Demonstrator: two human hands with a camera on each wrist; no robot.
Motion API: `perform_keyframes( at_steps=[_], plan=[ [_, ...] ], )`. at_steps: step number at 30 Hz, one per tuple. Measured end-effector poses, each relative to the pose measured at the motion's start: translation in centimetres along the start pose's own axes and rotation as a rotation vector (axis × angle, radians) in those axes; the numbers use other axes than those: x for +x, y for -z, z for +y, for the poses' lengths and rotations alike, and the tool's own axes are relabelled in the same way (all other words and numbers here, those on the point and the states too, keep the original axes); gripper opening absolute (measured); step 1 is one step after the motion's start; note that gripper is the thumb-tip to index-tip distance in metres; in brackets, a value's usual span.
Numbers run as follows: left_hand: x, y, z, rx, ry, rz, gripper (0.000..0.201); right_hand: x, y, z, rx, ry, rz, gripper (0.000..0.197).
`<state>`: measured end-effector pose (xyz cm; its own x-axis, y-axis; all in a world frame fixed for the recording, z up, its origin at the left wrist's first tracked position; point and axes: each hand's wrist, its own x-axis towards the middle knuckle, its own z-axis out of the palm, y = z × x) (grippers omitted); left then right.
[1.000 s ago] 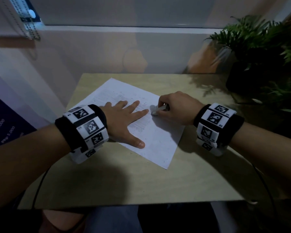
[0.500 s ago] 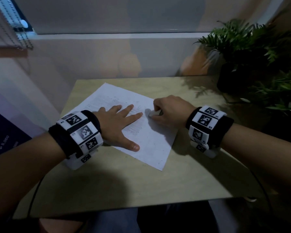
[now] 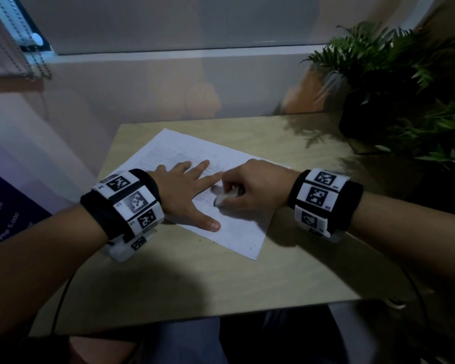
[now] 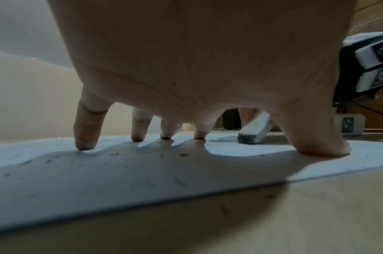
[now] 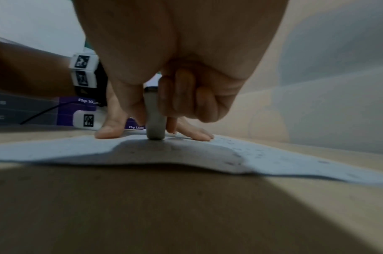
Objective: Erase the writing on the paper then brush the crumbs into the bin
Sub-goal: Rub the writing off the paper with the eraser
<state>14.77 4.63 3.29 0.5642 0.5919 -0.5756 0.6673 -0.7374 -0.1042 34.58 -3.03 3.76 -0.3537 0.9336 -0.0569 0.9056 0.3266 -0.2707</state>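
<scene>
A white sheet of paper (image 3: pixel 234 229) with faint writing lies slanted on the light wooden table (image 3: pixel 195 285). My left hand (image 3: pixel 187 190) lies flat on it with fingers spread, pressing it down; the fingertips (image 4: pixel 84 144) touch the sheet. My right hand (image 3: pixel 250 187) pinches a white eraser (image 3: pixel 222 198) between thumb and fingers, its grey worn tip (image 4: pixel 249 138) down on the paper between my left forefinger and thumb. Dark eraser crumbs (image 4: pixel 181 154) are scattered over the sheet. In the right wrist view the eraser (image 5: pixel 154 118) stands upright on the paper (image 5: pixel 273 159). No bin is in view.
A potted green plant (image 3: pixel 394 82) stands at the table's far right corner. A pale wall and window ledge (image 3: pixel 168 56) run behind the table. A purple sign with prices (image 3: pixel 3 219) is at the left. A cable (image 3: pixel 63 292) hangs off the table's left front.
My right hand has drawn the eraser toward me and to the left across the paper, closer to the left thumb. The left hand stays flat on the sheet.
</scene>
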Motion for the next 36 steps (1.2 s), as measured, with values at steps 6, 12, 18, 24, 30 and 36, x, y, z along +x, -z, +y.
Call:
perform_keyframes(
  at_steps=[6, 12, 18, 24, 30, 36],
  plan=[
    [-0.1, -0.1, 0.0, 0.007, 0.004, 0.020, 0.126, 0.1, -0.2, 1.0, -0.085, -0.140, 0.132, 0.034],
    [0.1, -0.1, 0.0, -0.010, -0.001, 0.019, 0.127, -0.1, 0.1, 0.4, -0.006, -0.107, 0.040, 0.036],
    [0.0, -0.1, 0.0, -0.028, -0.014, 0.027, 0.130, -0.7, -0.4, -0.8, -0.019, -0.009, 0.049, 0.025],
    [0.0, -0.2, 0.1, -0.008, 0.003, 0.043, 0.125, -0.4, -0.2, -0.5, -0.117, -0.151, 0.133, 0.033],
    [-0.2, -0.1, 0.2, -0.035, -0.011, 0.035, 0.132, -0.9, -0.4, -1.5, 0.003, 0.042, 0.023, 0.026],
    [-0.3, -0.1, 0.2, -0.001, 0.007, 0.046, 0.123, -0.3, -0.5, -0.4, -0.171, -0.131, 0.149, 0.031]
  ],
)
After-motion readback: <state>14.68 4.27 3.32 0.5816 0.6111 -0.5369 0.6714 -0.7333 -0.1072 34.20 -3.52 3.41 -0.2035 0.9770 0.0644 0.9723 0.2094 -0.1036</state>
